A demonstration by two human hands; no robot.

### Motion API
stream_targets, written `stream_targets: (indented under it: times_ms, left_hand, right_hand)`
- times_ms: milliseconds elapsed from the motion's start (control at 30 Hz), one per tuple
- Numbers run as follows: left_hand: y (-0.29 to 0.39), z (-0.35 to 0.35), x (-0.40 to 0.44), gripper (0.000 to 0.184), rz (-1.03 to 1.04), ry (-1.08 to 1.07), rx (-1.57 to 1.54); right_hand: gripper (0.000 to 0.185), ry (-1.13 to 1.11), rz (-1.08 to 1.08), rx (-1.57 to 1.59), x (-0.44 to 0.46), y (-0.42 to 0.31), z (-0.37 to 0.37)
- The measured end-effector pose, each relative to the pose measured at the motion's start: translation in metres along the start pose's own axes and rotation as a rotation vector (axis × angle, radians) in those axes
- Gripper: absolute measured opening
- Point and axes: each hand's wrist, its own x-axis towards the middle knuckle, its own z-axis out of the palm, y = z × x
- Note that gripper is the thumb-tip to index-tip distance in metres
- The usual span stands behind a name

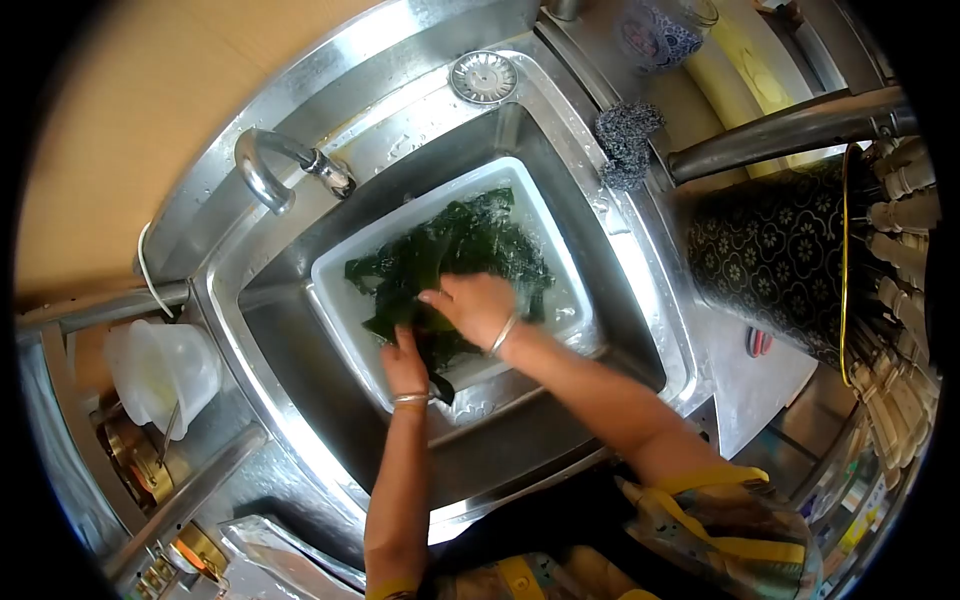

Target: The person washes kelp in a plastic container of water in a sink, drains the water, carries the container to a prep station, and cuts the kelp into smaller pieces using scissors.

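Note:
Dark green, wet sheets of seaweed [450,240], kelp by their look, lie in water in a white rectangular tub [335,262]. The tub stands inside a steel sink basin [290,345]. My left hand [405,365] is at the tub's near left part, its fingers closed on the edge of a seaweed piece. Just right of it and a little farther off, my right hand [482,310] pinches the same cluster, thumb and fingers pointing left. A dark strip of seaweed hangs beside my left wrist over the tub's near rim. Parts of the fingertips are hidden by the leaves.
A curved faucet [265,175] rises at the sink's back left. Behind the tub sits a drain strainer [483,77]. A steel scrubber [628,140] rests on the right edge, near a black flowered utensil holder [770,250]. At left is a translucent plastic container [165,370].

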Motion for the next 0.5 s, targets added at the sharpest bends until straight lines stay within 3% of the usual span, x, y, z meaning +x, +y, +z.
stream_targets:
  times_ms: [33,67,133,200,300,333,367,400,467,500]
  left_hand:
    - [0.003,-0.006,0.0,0.041,0.253,-0.024,0.318]
    - [0.011,-0.012,0.0,0.041,0.249,-0.024,0.319]
    - [0.03,-0.022,0.005,0.054,0.529,-0.131,0.494]
    - [0.024,-0.031,0.031,0.063,0.612,-0.122,0.489]
    - [0.018,-0.03,0.073,0.058,0.62,-0.046,0.43]
    - [0.023,-0.02,0.083,0.055,0.278,-0.108,-0.062]
    - [0.027,-0.013,0.09,0.053,-0.078,-0.161,-0.544]
    - [0.028,-0.007,0.095,0.053,-0.082,-0.16,-0.543]
    - [0.031,0.002,0.103,0.053,-0.412,-0.379,-0.732]
    - [0.041,0.007,0.099,0.053,-0.415,-0.379,-0.728]
  right_hand:
    - [0.035,0.003,-0.064,-0.098,0.003,0.006,-0.006]
    - [0.028,-0.075,-0.114,-0.171,0.007,0.012,-0.014]
    - [0.018,-0.223,-0.146,-0.238,0.016,0.036,-0.022]
    - [0.033,-0.075,-0.153,-0.235,0.018,0.059,-0.03]
    - [0.052,0.208,0.054,0.177,0.054,0.089,-0.03]
    - [0.052,0.204,0.056,0.176,0.063,0.095,-0.014]
    - [0.059,0.179,0.201,0.128,0.075,0.087,0.002]
    - [0.069,0.152,0.344,0.079,0.084,0.078,0.017]
    - [0.087,0.062,0.331,0.222,0.098,0.066,0.04]
    - [0.09,0.039,0.324,0.368,0.096,0.057,0.044]
